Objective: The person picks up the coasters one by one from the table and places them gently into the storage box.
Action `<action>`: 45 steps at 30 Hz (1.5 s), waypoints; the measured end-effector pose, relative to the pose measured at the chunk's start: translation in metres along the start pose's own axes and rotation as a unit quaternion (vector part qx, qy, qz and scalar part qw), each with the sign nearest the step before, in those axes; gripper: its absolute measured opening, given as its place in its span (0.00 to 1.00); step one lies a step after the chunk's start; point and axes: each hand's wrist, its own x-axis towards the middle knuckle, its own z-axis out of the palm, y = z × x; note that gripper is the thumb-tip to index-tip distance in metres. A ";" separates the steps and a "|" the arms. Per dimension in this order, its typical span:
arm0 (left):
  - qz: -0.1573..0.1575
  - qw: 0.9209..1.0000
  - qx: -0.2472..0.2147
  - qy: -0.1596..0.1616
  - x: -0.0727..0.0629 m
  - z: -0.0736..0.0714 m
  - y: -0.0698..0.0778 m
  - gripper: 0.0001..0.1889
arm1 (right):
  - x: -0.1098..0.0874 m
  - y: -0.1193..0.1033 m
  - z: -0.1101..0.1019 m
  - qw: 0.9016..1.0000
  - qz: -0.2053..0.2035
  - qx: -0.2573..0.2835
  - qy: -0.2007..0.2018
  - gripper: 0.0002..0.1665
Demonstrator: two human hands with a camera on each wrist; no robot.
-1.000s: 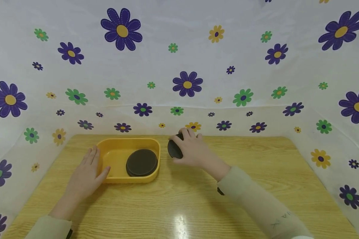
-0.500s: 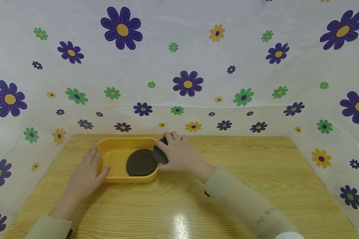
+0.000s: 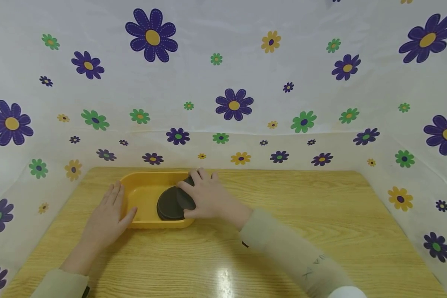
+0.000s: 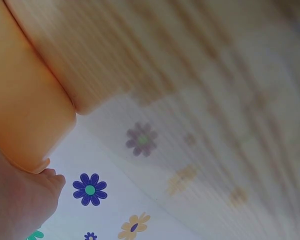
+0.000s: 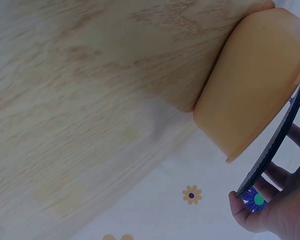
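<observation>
A yellow plastic tray (image 3: 156, 224) sits on the wooden table, left of centre. My left hand (image 3: 109, 217) lies along its left side, fingers straight against the wall and thumb over the near corner. Inside the tray's right half lie stacked dark round coasters (image 3: 168, 205). Above them my right hand (image 3: 210, 196) grips another dark round coaster (image 3: 185, 198) by its edges, tilted, partly covering the stack in the head view. From the right wrist, that coaster (image 5: 277, 142) appears edge-on beside the tray's rim, held between thumb and fingers.
The wooden table (image 3: 301, 215) extends right of the tray and toward the front. A white flower-print cloth (image 3: 193, 74) encloses the back and both sides, meeting the table's far edge just behind the tray.
My right hand has carried the coaster leftward, from beside the tray to over its right half and the stack. The left hand and the tray stay where they were.
</observation>
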 end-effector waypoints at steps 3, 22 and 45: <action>0.001 1.000 0.001 0.003 0.000 0.000 0.000 0.45 | 0.004 -0.004 0.003 1.000 -0.003 -0.003 -0.002 0.45; -0.001 1.000 0.002 -0.006 -0.002 0.001 0.000 0.46 | 0.029 -0.032 0.003 1.000 -0.019 0.010 -0.003 0.46; 0.002 1.000 0.002 0.001 0.000 0.001 -0.002 0.46 | 0.044 -0.038 0.025 0.999 -0.006 0.043 -0.024 0.45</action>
